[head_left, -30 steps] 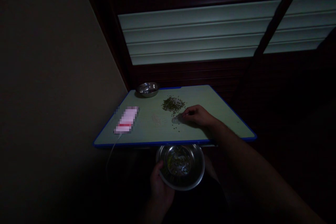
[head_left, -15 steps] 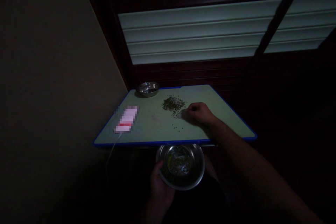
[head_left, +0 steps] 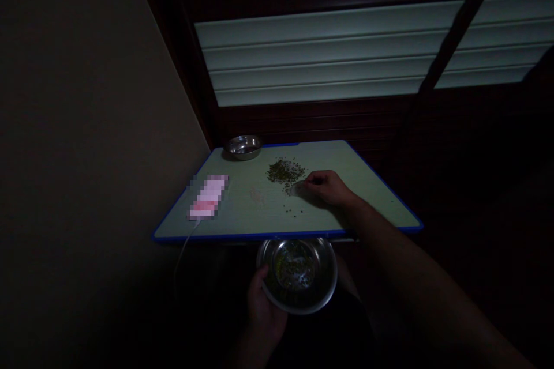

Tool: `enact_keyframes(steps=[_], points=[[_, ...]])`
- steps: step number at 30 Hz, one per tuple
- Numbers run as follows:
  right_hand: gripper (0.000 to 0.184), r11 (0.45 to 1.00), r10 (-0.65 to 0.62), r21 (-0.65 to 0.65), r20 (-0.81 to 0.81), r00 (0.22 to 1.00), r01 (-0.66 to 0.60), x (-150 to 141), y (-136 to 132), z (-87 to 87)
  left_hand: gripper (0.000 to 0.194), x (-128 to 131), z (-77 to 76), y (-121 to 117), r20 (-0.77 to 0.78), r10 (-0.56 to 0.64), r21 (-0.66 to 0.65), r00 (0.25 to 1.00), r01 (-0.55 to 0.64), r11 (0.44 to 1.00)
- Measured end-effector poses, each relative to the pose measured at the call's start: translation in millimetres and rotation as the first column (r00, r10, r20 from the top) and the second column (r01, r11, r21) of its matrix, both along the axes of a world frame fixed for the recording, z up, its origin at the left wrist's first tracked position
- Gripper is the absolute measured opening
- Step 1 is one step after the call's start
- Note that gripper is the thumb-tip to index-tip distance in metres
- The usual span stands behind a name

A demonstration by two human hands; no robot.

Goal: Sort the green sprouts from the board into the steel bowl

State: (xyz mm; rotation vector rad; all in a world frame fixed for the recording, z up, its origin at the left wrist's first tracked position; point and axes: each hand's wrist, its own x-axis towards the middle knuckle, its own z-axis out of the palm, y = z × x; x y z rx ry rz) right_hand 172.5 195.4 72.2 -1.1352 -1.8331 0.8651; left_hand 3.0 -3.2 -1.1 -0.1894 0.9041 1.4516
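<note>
My left hand (head_left: 266,305) grips the rim of a metal bowl (head_left: 326,294) below the table's front edge, thumb over the near-left side. Small greenish beans or seeds (head_left: 294,268) lie in the bottom of the bowl. Over the tabletop, my right hand (head_left: 326,184) is closed, its fingers pinching a small pale, see-through flat piece (head_left: 297,189) whose kind is unclear in the dim light. That piece touches or nearly touches the near edge of a heap of small dark-green beans or seeds (head_left: 283,170). A few loose ones (head_left: 295,215) are scattered closer to me.
The pale green table (head_left: 367,216) has a blue rim. A second metal bowl (head_left: 243,149) stands at its back left corner, with something dark inside. A blurred-out phone (head_left: 208,197) with a white cable (head_left: 184,245) lies at the left. Behind are louvred panels (head_left: 324,57).
My right hand has shifted very slightly left with the pale piece, beside the heap. My left hand and the bowl stay practically where they were.
</note>
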Motion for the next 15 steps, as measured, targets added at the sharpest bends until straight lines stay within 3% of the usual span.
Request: enact_keyframes(steps=[15], points=[[0.024, 0.999, 0.037, -0.016, -0.068, 0.997, -0.038, -0.9, -2.8, 3.7, 0.02, 0.4, 4.8, 0.6, -0.022, 0.001, -0.009, 1.0, -0.001, 1.0]])
